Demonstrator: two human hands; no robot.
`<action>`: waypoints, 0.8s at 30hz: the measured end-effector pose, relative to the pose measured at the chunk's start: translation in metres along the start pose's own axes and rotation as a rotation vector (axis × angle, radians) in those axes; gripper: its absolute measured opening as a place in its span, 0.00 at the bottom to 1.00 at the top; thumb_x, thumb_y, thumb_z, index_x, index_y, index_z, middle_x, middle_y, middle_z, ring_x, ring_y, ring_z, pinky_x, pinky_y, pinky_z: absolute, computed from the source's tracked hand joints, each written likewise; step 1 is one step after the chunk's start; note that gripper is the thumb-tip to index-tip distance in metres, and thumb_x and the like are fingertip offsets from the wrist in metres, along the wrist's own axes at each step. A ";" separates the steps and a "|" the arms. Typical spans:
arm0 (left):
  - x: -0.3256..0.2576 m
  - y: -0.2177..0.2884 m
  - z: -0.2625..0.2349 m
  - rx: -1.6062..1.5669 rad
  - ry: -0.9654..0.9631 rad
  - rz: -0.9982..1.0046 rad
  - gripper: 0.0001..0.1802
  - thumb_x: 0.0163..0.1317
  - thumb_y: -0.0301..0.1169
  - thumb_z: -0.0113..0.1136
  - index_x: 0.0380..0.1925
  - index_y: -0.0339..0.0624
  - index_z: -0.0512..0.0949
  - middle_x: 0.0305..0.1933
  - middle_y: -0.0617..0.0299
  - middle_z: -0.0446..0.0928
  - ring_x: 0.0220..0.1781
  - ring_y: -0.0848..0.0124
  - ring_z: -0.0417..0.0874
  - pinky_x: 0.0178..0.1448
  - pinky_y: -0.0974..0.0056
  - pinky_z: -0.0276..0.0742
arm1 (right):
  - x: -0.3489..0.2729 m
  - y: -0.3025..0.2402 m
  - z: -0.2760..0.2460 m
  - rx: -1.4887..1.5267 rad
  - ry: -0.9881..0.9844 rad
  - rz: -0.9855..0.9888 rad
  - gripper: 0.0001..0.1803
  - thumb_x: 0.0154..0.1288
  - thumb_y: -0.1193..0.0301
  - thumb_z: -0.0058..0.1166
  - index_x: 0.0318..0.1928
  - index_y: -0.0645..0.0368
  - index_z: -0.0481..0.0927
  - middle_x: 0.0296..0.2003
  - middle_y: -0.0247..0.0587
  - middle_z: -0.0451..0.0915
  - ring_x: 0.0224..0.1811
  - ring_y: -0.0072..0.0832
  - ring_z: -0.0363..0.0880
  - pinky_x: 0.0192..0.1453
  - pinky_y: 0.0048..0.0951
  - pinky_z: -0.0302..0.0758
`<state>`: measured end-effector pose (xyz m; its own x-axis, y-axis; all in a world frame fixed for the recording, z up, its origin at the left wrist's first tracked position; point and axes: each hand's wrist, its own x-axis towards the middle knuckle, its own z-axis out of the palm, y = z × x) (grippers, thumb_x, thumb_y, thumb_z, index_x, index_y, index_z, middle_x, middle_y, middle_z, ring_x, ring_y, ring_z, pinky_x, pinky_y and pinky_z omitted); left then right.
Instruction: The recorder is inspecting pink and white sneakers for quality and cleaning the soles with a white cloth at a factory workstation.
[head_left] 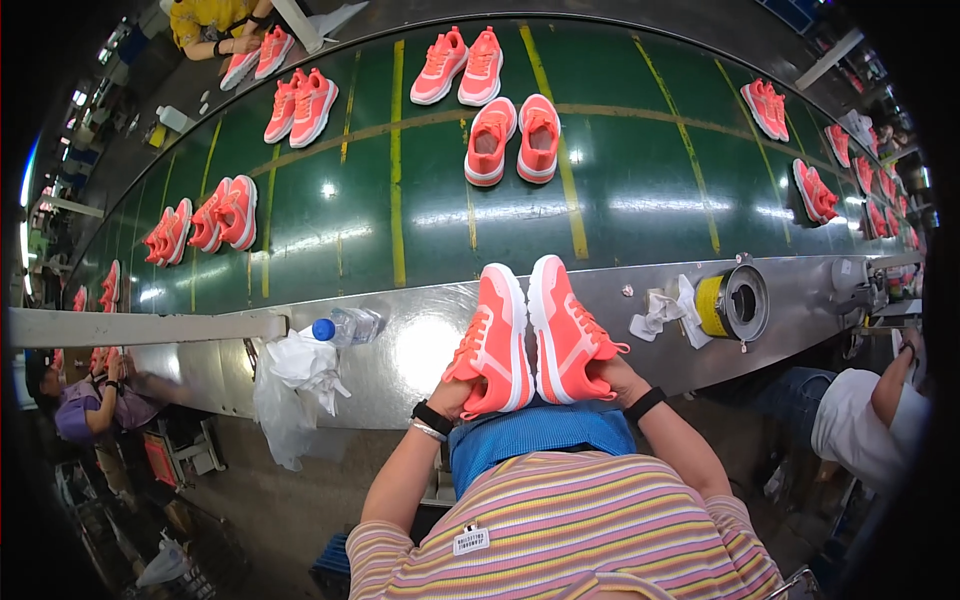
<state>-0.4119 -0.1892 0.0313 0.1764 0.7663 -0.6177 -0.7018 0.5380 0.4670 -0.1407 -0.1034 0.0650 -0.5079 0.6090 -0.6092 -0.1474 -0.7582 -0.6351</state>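
My left hand (455, 395) grips the heel of a coral-pink sneaker (495, 340) with a white sole, its toe pointing away from me. A matching sneaker (566, 330) is held the same way at the heel by my right hand (612, 378). The two shoes stand side by side, almost touching, over the grey metal ledge (400, 350) in front of the green conveyor belt (420, 200). Both wrists wear black bands.
Several pairs of coral sneakers (512, 140) ride on the belt. On the ledge are a plastic water bottle (345, 326), a white plastic bag (290, 375), a yellow tape roll (730, 303) and white rags (660, 312). Other people sit at left, right and far top left.
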 end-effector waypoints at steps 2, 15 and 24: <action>-0.005 0.006 0.006 0.000 -0.017 0.058 0.18 0.61 0.27 0.55 0.52 0.42 0.67 0.51 0.61 0.72 0.50 0.70 0.75 0.53 0.64 0.74 | 0.000 0.002 -0.003 -0.019 -0.013 -0.007 0.23 0.60 0.78 0.51 0.56 0.60 0.67 0.51 0.40 0.72 0.50 0.27 0.74 0.54 0.28 0.73; -0.016 0.032 -0.001 0.296 -0.086 0.237 0.16 0.60 0.28 0.54 0.49 0.40 0.70 0.47 0.65 0.72 0.48 0.77 0.73 0.50 0.71 0.71 | 0.003 -0.002 -0.002 -0.062 -0.081 -0.151 0.19 0.59 0.69 0.55 0.50 0.57 0.70 0.48 0.32 0.71 0.50 0.22 0.69 0.57 0.25 0.68; -0.018 0.036 -0.010 0.456 -0.108 0.339 0.18 0.55 0.23 0.54 0.48 0.38 0.71 0.46 0.65 0.73 0.48 0.75 0.73 0.54 0.70 0.68 | 0.001 -0.004 0.008 -0.325 -0.054 -0.285 0.23 0.62 0.66 0.50 0.57 0.59 0.67 0.48 0.32 0.72 0.50 0.21 0.69 0.59 0.24 0.65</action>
<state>-0.4475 -0.1865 0.0529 0.0798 0.9408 -0.3294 -0.3669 0.3350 0.8679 -0.1477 -0.1014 0.0706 -0.5308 0.7639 -0.3671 -0.0179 -0.4431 -0.8963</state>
